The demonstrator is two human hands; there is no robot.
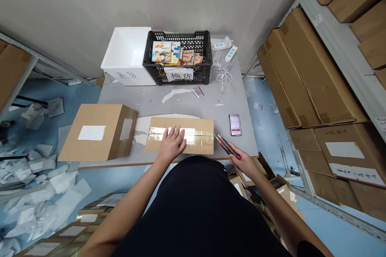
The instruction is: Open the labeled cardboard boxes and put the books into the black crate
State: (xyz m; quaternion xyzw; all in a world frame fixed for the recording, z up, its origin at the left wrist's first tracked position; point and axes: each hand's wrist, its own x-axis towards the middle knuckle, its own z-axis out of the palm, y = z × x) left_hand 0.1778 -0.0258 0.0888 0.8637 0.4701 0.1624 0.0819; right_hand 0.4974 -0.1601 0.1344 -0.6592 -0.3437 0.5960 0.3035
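Observation:
A taped cardboard box (153,144) lies at the table's front edge, with clear tape along its top and a white label partly covered by my hand. My left hand (173,142) rests flat on its top, fingers stretched out. In my right hand (241,161) is a red and black utility knife (226,146), gripped by the handle. Its tip points up and left, close to the box's right end; whether it touches the cardboard I cannot tell.
A larger cardboard box (116,108) stands to the left. Behind are a white foam box (126,74) and a black crate (206,54) with booklets. A phone (235,124) lies at right, near a white cable (224,78) and power strips (231,53). Shelves with cartons (319,76) flank the right.

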